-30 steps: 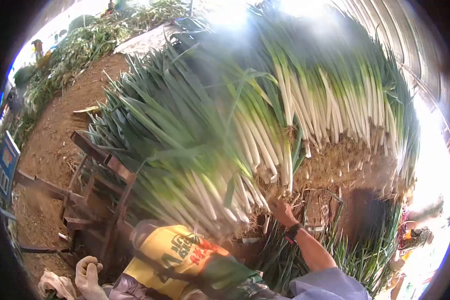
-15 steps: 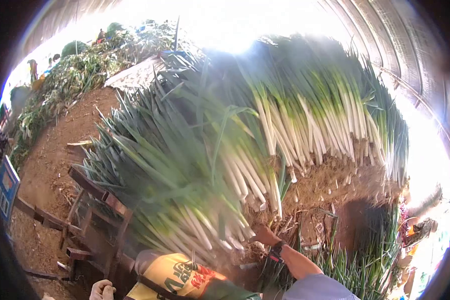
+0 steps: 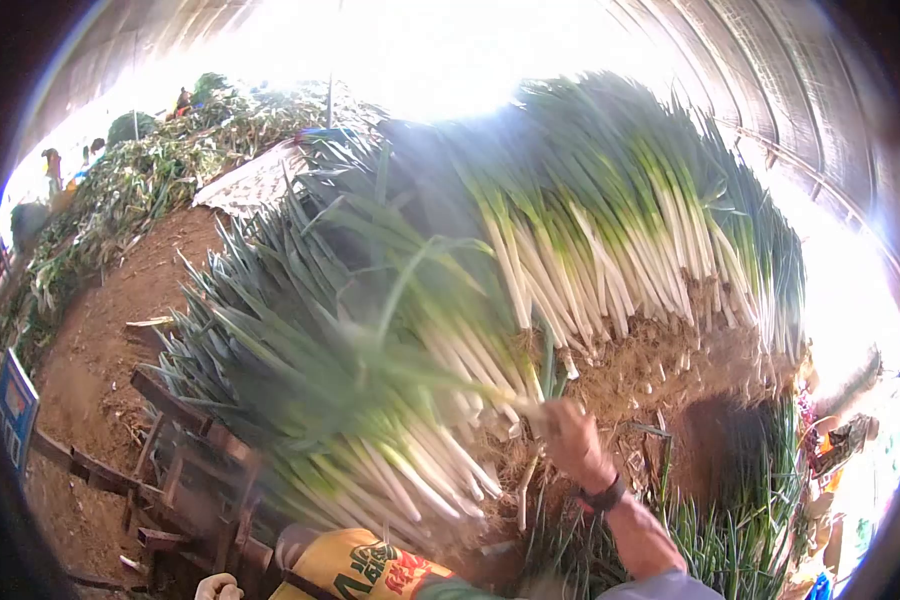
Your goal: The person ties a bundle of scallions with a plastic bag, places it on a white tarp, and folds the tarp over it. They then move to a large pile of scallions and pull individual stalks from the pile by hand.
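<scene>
My right hand [image 3: 572, 442], with a dark watch on its wrist, is closed around the root end of a green onion [image 3: 480, 390], somewhat smeared by motion. The stalk's leaves arch to the left over the stacked green onions [image 3: 610, 240]. Close to the hand, a lone thin stalk [image 3: 524, 490] hangs root-down. Below and left lies a nearer bunch of green onions [image 3: 410, 470], white ends towards me. My left hand [image 3: 218, 588], in a pale glove, is at the bottom edge, mostly cut off, its visible fingers curled; whatever they may hold is hidden.
Rusty metal framing [image 3: 185, 450] stands on the left beside brown soil [image 3: 120, 330]. A yellow printed cloth or bag [image 3: 370, 570] lies at the bottom. More green leaves [image 3: 720, 520] are at lower right. Behind is a heap of discarded leaves [image 3: 150, 170], under a curved ribbed roof [image 3: 790, 90].
My right hand has moved up and to the right from the nearer bunch, drawing a green onion with it. The left glove sits lower in view. The whole view has shifted slightly.
</scene>
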Motion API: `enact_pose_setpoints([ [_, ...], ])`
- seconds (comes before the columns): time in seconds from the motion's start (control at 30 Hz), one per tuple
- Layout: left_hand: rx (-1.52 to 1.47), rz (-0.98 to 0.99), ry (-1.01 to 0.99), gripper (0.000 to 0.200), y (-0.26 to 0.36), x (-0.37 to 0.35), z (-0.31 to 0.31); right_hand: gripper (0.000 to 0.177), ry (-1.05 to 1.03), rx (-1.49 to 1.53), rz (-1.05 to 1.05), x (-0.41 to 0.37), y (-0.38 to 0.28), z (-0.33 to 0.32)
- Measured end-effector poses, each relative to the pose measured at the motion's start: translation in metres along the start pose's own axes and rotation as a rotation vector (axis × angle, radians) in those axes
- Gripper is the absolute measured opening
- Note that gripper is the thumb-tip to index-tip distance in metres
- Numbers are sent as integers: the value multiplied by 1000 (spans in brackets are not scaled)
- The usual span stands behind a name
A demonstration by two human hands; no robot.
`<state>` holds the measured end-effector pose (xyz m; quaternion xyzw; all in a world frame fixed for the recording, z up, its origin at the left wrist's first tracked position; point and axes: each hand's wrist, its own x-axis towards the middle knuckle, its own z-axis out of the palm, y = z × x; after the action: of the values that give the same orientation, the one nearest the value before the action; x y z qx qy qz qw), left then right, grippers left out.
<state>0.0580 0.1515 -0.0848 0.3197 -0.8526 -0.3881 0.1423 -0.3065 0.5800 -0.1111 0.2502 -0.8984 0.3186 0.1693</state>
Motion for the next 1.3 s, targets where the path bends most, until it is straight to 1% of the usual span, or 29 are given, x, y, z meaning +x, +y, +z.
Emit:
enact_pose_setpoints([
  [0.03,-78,-107,12,27,14,2,3,21,103,95,-103,25,-7,-15],
  [0.07,-157,-216,27,27,23,4,5,20,64,27,13,44,7,-24],
  [0.1,-152,-220,22,27,25,5,6,21,168,1,-19,69,9,-31],
  [0.13,-146,-225,17,28,27,5,7,20,176,58,54,93,2,-46],
  [0.17,-140,-233,13,28,27,4,7,22,204,160,205,119,-7,-60],
  [0.2,-95,-189,3,28,24,4,7,23,229,262,356,144,-15,-71],
  [0.23,-50,-145,-7,28,19,4,8,30,232,348,316,164,-17,-81],
  [0.27,-4,-102,-18,28,16,3,7,36,271,452,304,186,3,-80],
  [0.3,-15,-155,-16,28,22,2,8,35,328,439,279,212,20,-79],
  [0.33,-27,-208,-15,27,33,2,8,42,316,337,265,239,61,-82],
  [0.37,-38,-259,-15,27,39,1,8,44,341,101,204,256,98,-82],
  [0.4,39,-128,-29,26,23,0,7,45,363,-135,142,269,131,-80],
  [0.43,115,3,-43,26,-7,0,6,47,342,-385,195,265,129,-78],
  [0.47,192,133,-56,26,-24,-1,5,49,316,-636,247,261,126,-76],
  [0.57,203,47,-23,27,-18,-5,4,47,244,-723,-152,210,142,-40],
  [0.6,345,262,-34,27,-45,-8,4,45,24,-563,71,193,126,-32],
  [0.63,269,79,-30,28,-27,-8,3,43,-191,-398,292,176,104,-22],
  [0.67,192,-98,-25,28,8,-4,1,43,-240,-340,332,153,106,-5],
  [0.7,112,-267,-22,28,27,0,2,44,-283,-283,375,127,116,9],
  [0.73,180,-140,-52,28,9,1,1,42,-259,-258,329,101,134,24],
  [0.8,206,-71,-70,29,-8,2,1,43,-262,-268,309,68,141,41],
  [0.83,221,-37,-79,29,-11,3,1,46,-290,-305,339,56,135,48],
  [0.93,198,-83,-75,29,-5,4,2,53,-287,-352,409,28,119,64],
  [1.03,261,37,-83,29,-17,1,1,57,-293,-250,427,22,136,71],
  [1.07,253,13,-78,29,-14,2,2,49,-240,-226,414,20,131,74],
  [1.13,245,-29,-83,29,-3,3,1,43,-226,-157,403,20,113,68],
  [1.23,178,-129,-85,29,6,3,2,40,-224,0,381,22,90,60],
  [1.27,168,-131,-87,29,6,3,1,40,-227,60,371,24,84,59],
  [1.3,157,-131,-90,29,5,3,2,39,-266,37,379,26,78,58],
])
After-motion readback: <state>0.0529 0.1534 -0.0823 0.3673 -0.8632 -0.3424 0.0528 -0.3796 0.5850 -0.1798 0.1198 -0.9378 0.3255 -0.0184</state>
